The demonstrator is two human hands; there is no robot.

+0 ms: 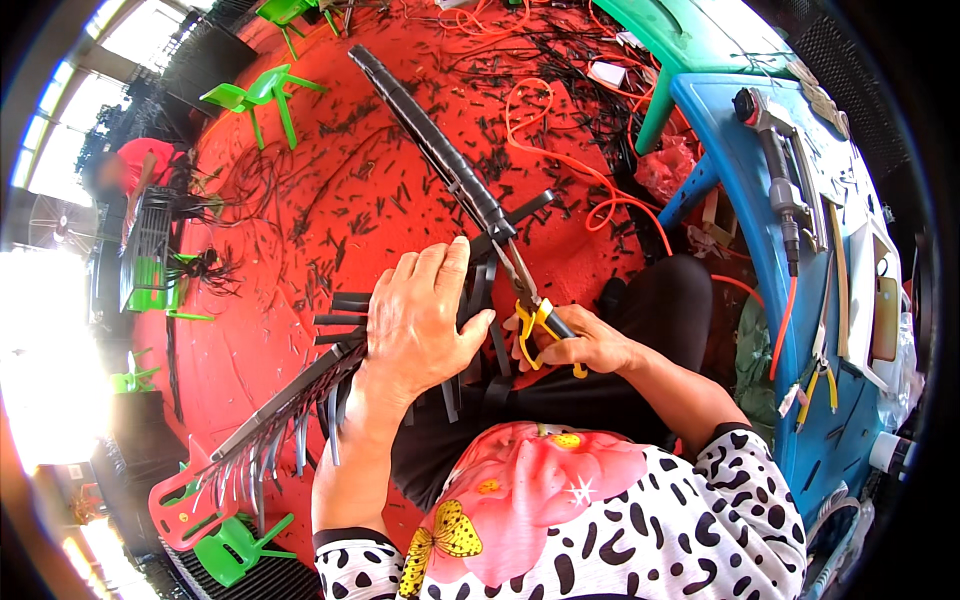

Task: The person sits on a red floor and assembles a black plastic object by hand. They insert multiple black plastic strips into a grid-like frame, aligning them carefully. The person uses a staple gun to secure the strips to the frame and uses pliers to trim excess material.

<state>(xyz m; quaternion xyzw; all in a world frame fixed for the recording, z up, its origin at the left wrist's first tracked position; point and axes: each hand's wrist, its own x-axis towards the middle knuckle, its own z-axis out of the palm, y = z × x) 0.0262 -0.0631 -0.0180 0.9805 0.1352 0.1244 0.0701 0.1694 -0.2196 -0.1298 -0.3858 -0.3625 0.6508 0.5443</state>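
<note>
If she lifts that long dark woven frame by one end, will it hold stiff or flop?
The long woven frame looks straight across her lap, so probably stiff. Its loose strips dangle, likely floppy. The left hand steadies it while the right hand works yellow-handled pliers, suggesting it shifts easily.

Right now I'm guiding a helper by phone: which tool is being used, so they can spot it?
Start at the long black woven frame lying across the person's lap over the red floor. The right hand holds yellow-handled pliers against it. No other tool is in hand; the rest lie on the blue table.
</note>
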